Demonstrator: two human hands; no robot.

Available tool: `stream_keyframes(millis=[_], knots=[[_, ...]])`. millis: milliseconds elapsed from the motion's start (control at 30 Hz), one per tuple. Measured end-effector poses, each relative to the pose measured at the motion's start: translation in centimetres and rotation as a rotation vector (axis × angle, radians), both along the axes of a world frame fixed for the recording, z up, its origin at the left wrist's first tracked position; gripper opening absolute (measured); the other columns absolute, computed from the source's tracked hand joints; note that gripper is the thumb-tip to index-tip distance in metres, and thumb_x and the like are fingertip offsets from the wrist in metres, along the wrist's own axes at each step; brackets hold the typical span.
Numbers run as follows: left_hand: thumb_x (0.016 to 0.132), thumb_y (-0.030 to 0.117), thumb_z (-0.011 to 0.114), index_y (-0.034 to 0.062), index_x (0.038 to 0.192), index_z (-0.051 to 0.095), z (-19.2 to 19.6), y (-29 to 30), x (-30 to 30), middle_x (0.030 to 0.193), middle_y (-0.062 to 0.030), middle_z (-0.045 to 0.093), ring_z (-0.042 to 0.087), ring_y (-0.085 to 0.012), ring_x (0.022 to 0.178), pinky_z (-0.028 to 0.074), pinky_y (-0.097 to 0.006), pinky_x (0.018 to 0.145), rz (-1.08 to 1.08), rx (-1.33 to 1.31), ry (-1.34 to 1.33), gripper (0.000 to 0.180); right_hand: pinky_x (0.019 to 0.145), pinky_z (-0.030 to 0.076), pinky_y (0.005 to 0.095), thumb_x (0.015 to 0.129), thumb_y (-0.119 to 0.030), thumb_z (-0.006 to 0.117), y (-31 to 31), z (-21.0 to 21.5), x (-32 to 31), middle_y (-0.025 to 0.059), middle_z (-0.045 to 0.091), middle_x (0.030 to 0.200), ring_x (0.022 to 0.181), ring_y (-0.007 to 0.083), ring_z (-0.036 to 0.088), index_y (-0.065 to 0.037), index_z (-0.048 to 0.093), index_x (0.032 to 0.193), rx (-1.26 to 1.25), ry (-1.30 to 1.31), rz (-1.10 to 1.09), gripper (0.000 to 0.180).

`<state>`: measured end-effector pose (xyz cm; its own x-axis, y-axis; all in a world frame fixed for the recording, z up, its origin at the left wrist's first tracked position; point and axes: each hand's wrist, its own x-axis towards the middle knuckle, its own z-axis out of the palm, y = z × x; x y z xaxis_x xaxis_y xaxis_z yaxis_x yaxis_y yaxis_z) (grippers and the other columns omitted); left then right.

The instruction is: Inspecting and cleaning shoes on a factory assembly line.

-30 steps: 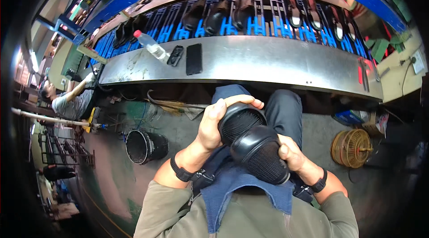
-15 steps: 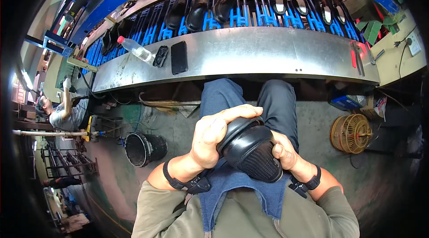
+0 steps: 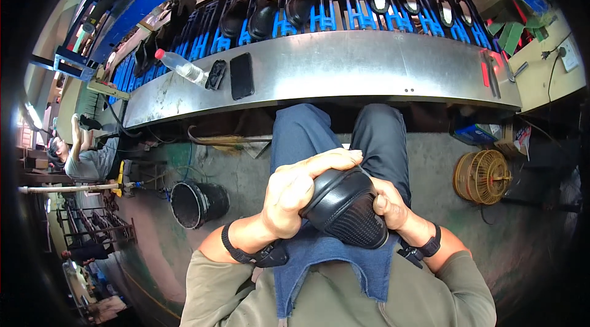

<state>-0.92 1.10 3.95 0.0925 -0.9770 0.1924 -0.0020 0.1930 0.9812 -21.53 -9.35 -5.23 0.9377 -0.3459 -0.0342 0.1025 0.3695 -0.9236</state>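
Moved since a second ago: the second shoe [image 3: 332,179], then showing plainly next to the first, is now mostly hidden behind it. Phone and bottle keep their spots on the bench [image 3: 344,68].

Shoe [image 3: 347,213]: one, black, glossy, with a patterned area; held in both hands over the lap, on the near side of the bench and apart from it.

Left hand [image 3: 294,189]: clasped around the second shoe; index finger stretched over its far side, the side toward the bench. Other fingers largely covered; whether spread or together, cannot tell.

Right hand [image 3: 390,204]: gripping the first shoe, thumb pressed to its side. Fingers mostly hidden; their spacing cannot be told.

Phone [image 3: 241,75]: one, black, flat on the left part of the bench.

Black item [image 3: 215,75]: one, on the bench, just beside the phone; kind unclear.

Bottle [image 3: 184,69]: one, clear, red cap, lying on the left part of the bench.

Tool [image 3: 485,73]: one, red, at the right end of the bench.

Stands [image 3: 322,17]: a row, blue, beyond the bench; several carry dark shoes [image 3: 264,17].

Bucket [image 3: 209,204]: one, black, on the floor, near side of the bench, left.

Cage [image 3: 482,178]: one, round, yellow, on the floor, near side of the bench, right.

Co-worker [image 3: 92,158]: one, past the left end of the bench.
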Motion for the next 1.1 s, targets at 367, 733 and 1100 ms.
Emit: stream_keyframes(millis=[367,733,1100], knots=[[0.073,0.001,0.083,-0.0119,0.142,0.045,2.7,1.1,-1.0,0.14,-0.0361,0.051,0.056,-0.0457,0.128,0.047,-0.044,0.106,0.083,-0.12,-0.52,0.079,0.084,0.048,0.0272,0.093,-0.067,0.055,0.1,-1.3,-0.2,0.0075,0.066,0.11,0.099,0.0135,0.06,0.007,0.06,0.124,0.065,-0.029,-0.057,0.08],[0.085,0.015,0.081,-0.0089,0.156,0.008,-2.6,-0.2,-4.1,0.149,-0.0329,0.042,0.049,-0.0371,0.136,0.043,-0.044,0.11,0.16,-0.171,-0.242,0.105,0.102,0.045,0.0328,0.098,-0.068,0.045,-0.7,-2.3,-1.6,0.0157,0.061,0.131,0.119,0.0195,0.057,0.009,0.05,0.138,0.181,-0.065,-0.073,0.086],[0.09,0.007,0.072,-0.0029,0.148,0.044,-0.7,-4.1,-0.8,0.102,-0.0247,0.071,0.074,-0.0304,0.076,0.059,-0.035,0.07,0.07,-0.2,-0.543,0.066,0.08,0.059,0.055,0.097,-0.072,0.037,0.5,-1.5,0.2,0.0206,0.06,0.13,0.097,0.0438,0.068,-0.009,0.04,0.151,1.099,-0.335,-0.025,0.083]])
